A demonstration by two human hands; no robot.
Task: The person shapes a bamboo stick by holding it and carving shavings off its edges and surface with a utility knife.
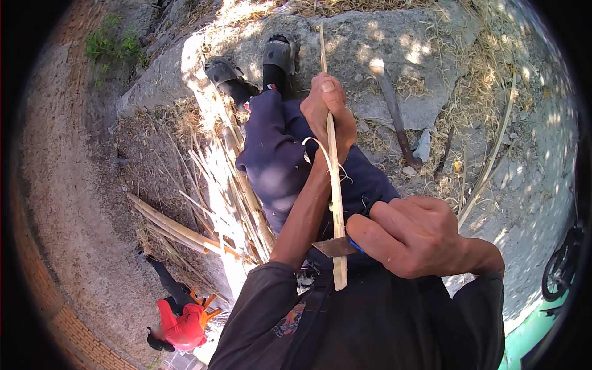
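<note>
A long pale split-wood strip (335, 191) slants up and away across my lap, its near end by my waist. My left hand (330, 114) is wrapped round the far part of the strip, thumb along the top. A knife (336, 247) with a flat, worn blade and a bit of blue handle is gripped in my right hand (410, 237). The blade lies across the strip near its near end, apparently touching it. A thin curled shaving (316, 143) stands off the strip, just nearer than my left hand.
Long split strips (228, 166) lie in a pile left of my legs, with thicker pieces (166, 222) beside them. A dark rod (394, 117) rests on the stone slab (345, 55). A person in red (182, 324) sits at the lower left. Shavings litter the ground.
</note>
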